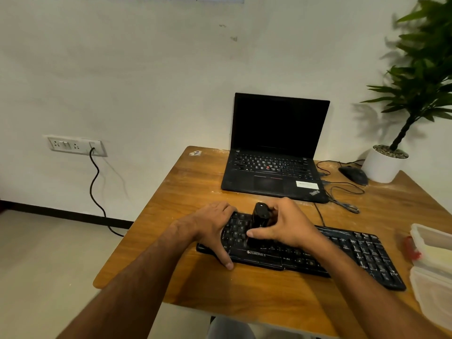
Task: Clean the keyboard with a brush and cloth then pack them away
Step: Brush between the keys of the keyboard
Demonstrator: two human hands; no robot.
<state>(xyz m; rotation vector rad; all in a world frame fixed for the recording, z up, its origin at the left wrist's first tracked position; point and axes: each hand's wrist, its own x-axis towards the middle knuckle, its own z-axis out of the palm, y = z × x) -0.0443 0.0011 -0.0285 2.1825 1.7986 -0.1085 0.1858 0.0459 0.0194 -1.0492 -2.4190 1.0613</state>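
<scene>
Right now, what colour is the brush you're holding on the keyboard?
Black, like the keyboard beneath it. The brush in the right hand shows in the head view.

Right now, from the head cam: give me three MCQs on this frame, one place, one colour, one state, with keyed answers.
1. Where is the brush?
A. On the laptop
B. Over the keyboard's left half
C. In the container

2. What colour is the plant pot?
A. White
B. Red
C. Black

3. What state is the laptop in?
A. Lid closed
B. Open, screen lit
C. Open, screen dark

Answers: B, the right hand grips it above the keyboard while the left hand steadies the left end; A, the pot is plainly white; C, the lid stands up and the screen is black.
</scene>
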